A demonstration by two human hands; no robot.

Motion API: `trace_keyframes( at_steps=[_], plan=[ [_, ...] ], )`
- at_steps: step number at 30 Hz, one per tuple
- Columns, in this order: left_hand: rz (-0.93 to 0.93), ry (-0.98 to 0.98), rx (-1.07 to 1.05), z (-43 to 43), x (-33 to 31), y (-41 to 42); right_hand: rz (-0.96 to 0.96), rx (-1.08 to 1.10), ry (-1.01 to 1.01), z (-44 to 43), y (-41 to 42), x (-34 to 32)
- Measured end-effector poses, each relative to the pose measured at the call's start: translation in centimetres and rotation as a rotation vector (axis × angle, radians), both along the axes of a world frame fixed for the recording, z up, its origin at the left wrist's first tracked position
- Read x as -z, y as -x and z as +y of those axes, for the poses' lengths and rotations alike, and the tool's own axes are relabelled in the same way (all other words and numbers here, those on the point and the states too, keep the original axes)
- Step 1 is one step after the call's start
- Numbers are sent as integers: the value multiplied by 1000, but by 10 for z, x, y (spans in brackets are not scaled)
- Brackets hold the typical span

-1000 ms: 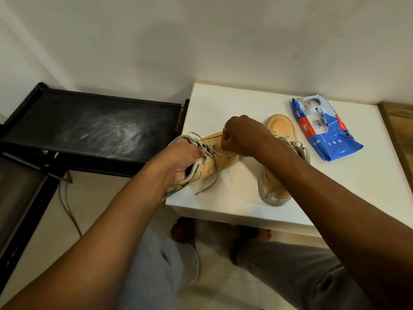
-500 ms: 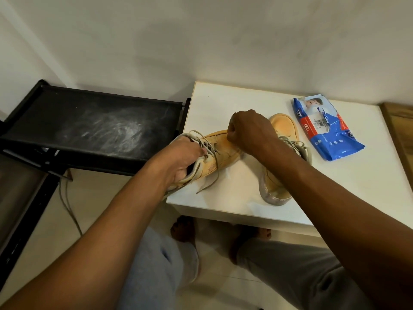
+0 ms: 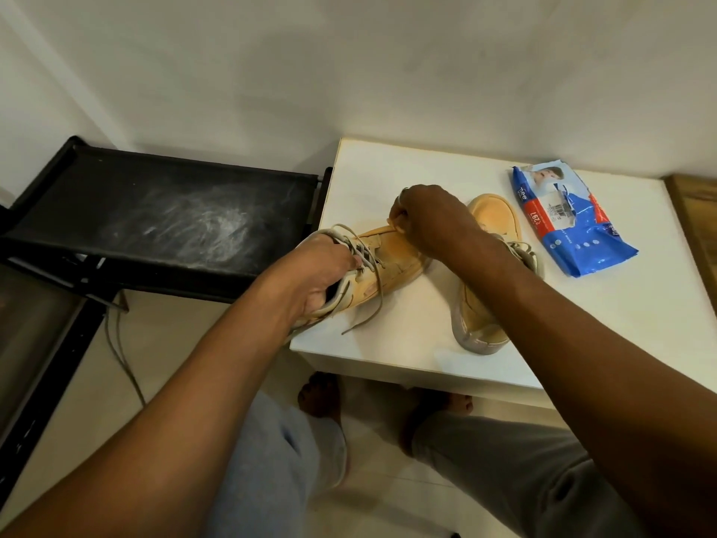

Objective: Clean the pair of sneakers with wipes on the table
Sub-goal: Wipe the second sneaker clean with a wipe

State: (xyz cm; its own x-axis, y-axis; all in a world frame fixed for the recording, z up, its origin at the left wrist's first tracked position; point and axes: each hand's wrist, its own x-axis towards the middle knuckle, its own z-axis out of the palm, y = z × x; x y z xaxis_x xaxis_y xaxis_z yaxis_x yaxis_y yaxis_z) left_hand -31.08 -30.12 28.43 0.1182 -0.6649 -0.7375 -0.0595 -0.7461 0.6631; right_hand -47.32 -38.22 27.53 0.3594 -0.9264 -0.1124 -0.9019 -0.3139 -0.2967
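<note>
Seated at the white table (image 3: 388, 168), wall at 12 o'clock.

- Left hand (image 3: 322, 273): clenched round the heel end of one tan sneaker (image 3: 392, 262), fingers tucked into the opening, thumb outside. Sneaker sits at the table's 9 o'clock edge with its heel hanging out past the edge and its toe pointing to about 2 o'clock. Grey laces (image 3: 372, 304) loose, one end trailing onto the tabletop.
- Right hand (image 3: 430, 219): fingers curled tight, knuckles up, pressed down on the toe of that same sneaker. A pale wad (image 3: 395, 221) shows at the fingertips, pinched there; too little of it visible to say what it is.
- Second sneaker (image 3: 490, 215): on the table just to the 3 o'clock side of the first, toe toward 12, heel toward 6 near the front edge. My right forearm crosses over its middle.
- Wipes pack (image 3: 570, 223): blue, red and white, lying flat at 2 o'clock, just beside the second sneaker's toe, apart from both hands.
- At 9 to 10 o'clock, off the table: black rack (image 3: 167, 215) with whitish smears on its top shelf. Grey cable (image 3: 120, 355) runs down across the floor below it.
- At 6 o'clock: my grey trouser legs and bare feet under the table's front edge.
</note>
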Motion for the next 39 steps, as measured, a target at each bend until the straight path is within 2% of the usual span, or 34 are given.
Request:
trace_keyframes(
  at_steps=[5,12,16,22,30,39],
  plan=[
    [0,-6,18,1,0,0,29,-66,11,-3,-5,3],
    [-9,-19,27,1,-2,1,-3,-269,62,8,-25,4],
    [42,-12,-22,2,-1,1,70,-168,127,10,-22,-1],
    [74,-6,-58,3,-2,1,186,24,92,5,-14,-8],
    [101,19,-67,5,-3,2,271,143,11,5,-7,-18],
    [76,34,-85,4,-2,3,254,193,-105,11,4,-31]
  ],
)
